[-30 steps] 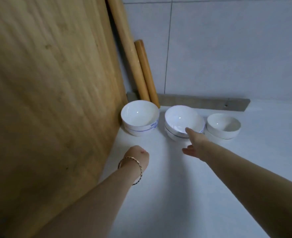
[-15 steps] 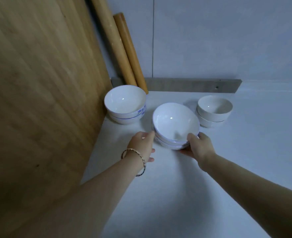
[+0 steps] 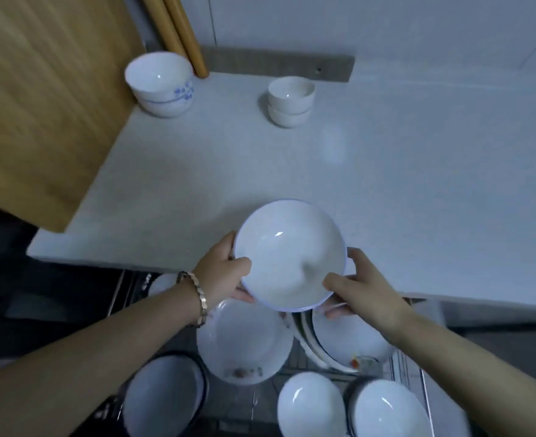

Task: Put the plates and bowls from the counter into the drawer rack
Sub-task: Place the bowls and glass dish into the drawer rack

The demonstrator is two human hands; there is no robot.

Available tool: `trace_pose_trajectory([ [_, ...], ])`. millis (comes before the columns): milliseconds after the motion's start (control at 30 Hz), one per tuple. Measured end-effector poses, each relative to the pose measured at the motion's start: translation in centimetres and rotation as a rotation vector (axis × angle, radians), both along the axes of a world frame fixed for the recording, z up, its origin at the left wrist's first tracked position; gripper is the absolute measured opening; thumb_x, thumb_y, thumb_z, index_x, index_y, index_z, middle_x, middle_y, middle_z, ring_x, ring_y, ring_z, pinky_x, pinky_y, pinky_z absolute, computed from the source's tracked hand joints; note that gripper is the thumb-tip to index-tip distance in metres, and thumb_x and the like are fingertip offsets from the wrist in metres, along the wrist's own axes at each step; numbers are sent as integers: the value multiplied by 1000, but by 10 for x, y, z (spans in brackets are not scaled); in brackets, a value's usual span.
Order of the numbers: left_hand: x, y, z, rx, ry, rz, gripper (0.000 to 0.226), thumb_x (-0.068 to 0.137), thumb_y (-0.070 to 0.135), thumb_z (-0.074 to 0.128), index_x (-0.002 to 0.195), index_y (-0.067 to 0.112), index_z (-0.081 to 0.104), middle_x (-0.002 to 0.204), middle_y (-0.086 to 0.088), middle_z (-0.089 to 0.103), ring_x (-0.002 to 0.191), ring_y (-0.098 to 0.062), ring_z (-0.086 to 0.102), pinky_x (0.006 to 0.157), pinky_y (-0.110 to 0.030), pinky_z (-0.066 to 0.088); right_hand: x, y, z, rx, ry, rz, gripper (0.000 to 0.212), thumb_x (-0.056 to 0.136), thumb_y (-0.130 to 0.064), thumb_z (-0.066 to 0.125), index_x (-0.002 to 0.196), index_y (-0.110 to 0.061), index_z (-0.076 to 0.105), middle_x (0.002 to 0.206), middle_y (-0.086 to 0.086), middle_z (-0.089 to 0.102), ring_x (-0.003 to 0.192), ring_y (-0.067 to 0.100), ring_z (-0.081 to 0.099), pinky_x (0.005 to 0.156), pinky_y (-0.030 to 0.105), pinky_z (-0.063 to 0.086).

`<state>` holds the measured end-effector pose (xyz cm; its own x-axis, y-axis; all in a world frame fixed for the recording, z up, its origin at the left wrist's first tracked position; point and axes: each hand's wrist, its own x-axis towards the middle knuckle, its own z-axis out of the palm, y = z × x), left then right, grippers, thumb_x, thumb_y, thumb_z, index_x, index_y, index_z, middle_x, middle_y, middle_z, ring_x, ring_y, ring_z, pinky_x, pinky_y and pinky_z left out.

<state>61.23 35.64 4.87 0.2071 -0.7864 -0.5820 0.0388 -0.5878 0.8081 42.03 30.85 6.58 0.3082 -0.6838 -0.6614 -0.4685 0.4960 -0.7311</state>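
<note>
I hold a stack of white bowls with a blue rim (image 3: pixel 288 253) over the counter's front edge, above the open drawer rack (image 3: pixel 408 367). My left hand (image 3: pixel 220 272) grips its left side and my right hand (image 3: pixel 359 285) its right side. Two more stacks stay on the white counter (image 3: pixel 418 184): blue-flowered bowls (image 3: pixel 161 83) at the back left and small plain white bowls (image 3: pixel 290 100) at the back middle. In the rack below lie a white plate (image 3: pixel 244 345), upright plates (image 3: pixel 348 345), two bowls (image 3: pixel 310 405) (image 3: pixel 389 411) and a dark-rimmed dish (image 3: pixel 165 398).
A big wooden board (image 3: pixel 45 89) leans along the left side of the counter. Two wooden rolling pins (image 3: pixel 181 29) lean in the back corner against the tiled wall. A grey strip (image 3: pixel 279 66) runs along the wall's foot.
I lifted the blue-rimmed bowl stack from the back of the counter with both hands and drew it toward me, past the counter edge. The view dropped, revealing the drawer rack.
</note>
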Motion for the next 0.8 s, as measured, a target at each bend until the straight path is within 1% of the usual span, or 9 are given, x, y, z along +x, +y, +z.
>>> trace_pose_trajectory([
  [67,-33,31,-14,-42,-27,5,38,79,1,46,101,31,50,88,5,58,73,-10,56,43,-21,54,-36,21,-2,-40,128,26,25,86,-11,54,109,-17,46,80,5,65,63,18,65,70,38,59],
  [100,-48,45,-22,-54,-58,-33,36,69,10,50,96,34,52,88,7,60,75,-7,56,50,-19,53,-53,31,-5,-66,190,32,21,86,-13,54,107,-15,50,81,2,64,68,21,63,74,41,57],
  [167,-76,71,-38,-50,-69,-111,44,60,16,49,97,39,50,89,14,61,80,-1,56,61,-10,49,-81,49,-20,-142,309,115,23,89,-17,52,112,-18,52,85,3,65,72,22,61,71,37,54],
  [267,-109,96,-71,47,-31,-202,49,75,3,49,113,35,46,96,16,60,89,-3,57,64,-4,48,-111,74,-58,-189,462,312,36,93,-19,44,129,-25,47,107,9,68,83,23,58,70,29,45],
  [400,-132,114,-127,212,-158,-270,62,81,-14,43,136,15,43,114,-4,55,120,-29,51,88,-27,44,-122,101,-123,-113,552,366,43,90,-11,43,132,-19,50,124,8,63,111,26,58,90,27,44],
  [467,-138,120,-151,318,-187,-279,62,82,-16,40,137,12,42,122,-11,55,124,-31,48,95,-34,45,-118,109,-153,-68,586,365,40,88,-10,42,125,-18,56,122,8,64,111,27,59,96,31,44],
  [600,-145,126,-185,505,-215,-291,58,88,-7,39,141,17,37,137,-14,48,127,-31,44,105,-41,40,-106,113,-192,-73,751,494,38,84,-11,48,120,-18,61,122,10,57,111,29,56,94,35,46],
  [700,-146,127,-204,573,-229,-255,55,89,-4,41,140,16,38,138,-15,47,128,-32,43,108,-45,39,-97,113,-211,-169,867,685,35,87,-16,50,120,-16,61,121,9,59,118,26,48,102,33,37],
  [800,-154,131,-216,602,-220,-225,54,91,-2,42,140,18,38,138,-12,47,129,-31,42,108,-45,38,-95,113,-224,-236,938,777,32,87,-16,49,116,-14,63,117,5,65,121,25,44,103,33,31],
])
